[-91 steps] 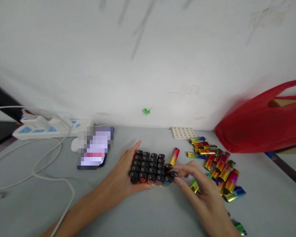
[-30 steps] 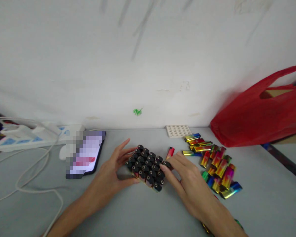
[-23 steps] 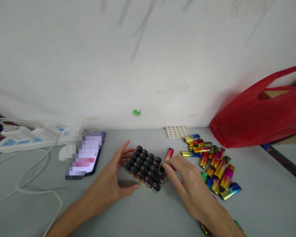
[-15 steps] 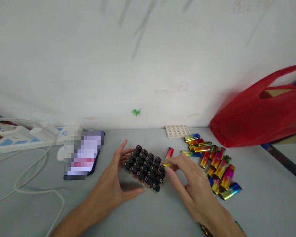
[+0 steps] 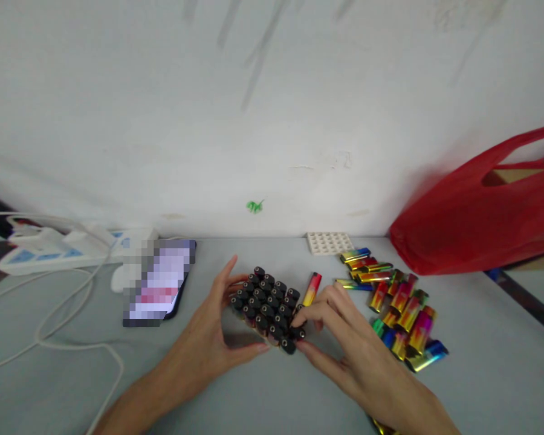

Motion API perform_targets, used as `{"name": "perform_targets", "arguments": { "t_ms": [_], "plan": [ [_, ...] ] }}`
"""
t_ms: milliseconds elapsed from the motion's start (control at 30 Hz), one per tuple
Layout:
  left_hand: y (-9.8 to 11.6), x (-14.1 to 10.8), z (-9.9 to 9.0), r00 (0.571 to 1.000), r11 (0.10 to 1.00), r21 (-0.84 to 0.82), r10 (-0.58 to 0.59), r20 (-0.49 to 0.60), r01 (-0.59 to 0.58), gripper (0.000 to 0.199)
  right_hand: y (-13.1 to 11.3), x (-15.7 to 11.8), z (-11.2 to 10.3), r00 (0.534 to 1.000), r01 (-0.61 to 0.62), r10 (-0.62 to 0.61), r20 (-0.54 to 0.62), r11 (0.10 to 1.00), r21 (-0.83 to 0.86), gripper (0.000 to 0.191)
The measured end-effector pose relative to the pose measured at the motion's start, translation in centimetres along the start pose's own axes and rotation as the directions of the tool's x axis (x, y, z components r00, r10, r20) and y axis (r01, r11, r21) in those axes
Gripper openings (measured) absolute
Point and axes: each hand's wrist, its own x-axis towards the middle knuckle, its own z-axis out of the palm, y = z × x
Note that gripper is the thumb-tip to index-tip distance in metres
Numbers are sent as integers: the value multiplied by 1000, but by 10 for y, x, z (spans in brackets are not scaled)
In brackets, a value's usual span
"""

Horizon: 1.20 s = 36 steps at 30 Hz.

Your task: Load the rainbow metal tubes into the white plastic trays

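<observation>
A tight block of upright black-ended sticks [image 5: 267,308] stands on the table, each end showing a small round ring. They look like shiny, lighter-sized pieces; a pale edge shows low at the block's front, and what holds them is mostly hidden. My left hand [image 5: 208,326] is wrapped round the block's left side, fingers behind and thumb along the front edge. At the right front corner, my right hand [image 5: 351,347] pinches one black-ended stick [image 5: 299,333], which leans out of line with the others. A single red-and-yellow stick [image 5: 312,289] lies just behind my right fingers.
A loose pile of shiny multicoloured sticks [image 5: 401,302] lies to the right. By the wall is a white tray with holes [image 5: 330,243]. A red bag [image 5: 476,223] stands back right; a phone [image 5: 163,281], power strip [image 5: 77,251] and white cables [image 5: 84,345] lie left.
My right fingers have moved from the block's right edge toward its front corner, where a stick now leans. My left hand keeps its hold. The whole view has shifted slightly.
</observation>
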Motion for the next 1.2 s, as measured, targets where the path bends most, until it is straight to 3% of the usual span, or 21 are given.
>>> {"name": "perform_targets", "arguments": {
  "t_ms": [167,300,433,500,633,833,1000,1200],
  "plan": [
    [3,-4,8,1000,999,-28,15,-28,-16,145,-2,0,4,999,32,-33,-5,993,-117,23],
    [13,-10,27,996,999,-33,11,-90,-14,161,-6,1,9,999,-30,28,-29,995,-93,22],
    [25,-15,49,953,999,36,37,-301,-27,160,-12,4,13,996,-71,62,-64,987,-147,29],
    [28,-17,55,939,996,84,56,-339,-29,156,-12,3,15,996,-51,33,-87,978,-204,26],
    [29,-17,60,938,983,178,96,-334,-37,154,-7,-1,18,996,-3,-20,-90,969,-246,20],
    [25,-16,61,936,977,211,114,-333,-44,153,-5,0,20,992,15,-36,-120,985,-173,11],
    [26,-16,59,944,975,214,121,-308,-55,152,-12,-3,12,973,-69,72,-221,997,22,10],
    [20,-11,45,967,977,193,136,-214,-94,156,-13,-7,-3,977,-176,200,-79,954,242,7]
  ]
}}
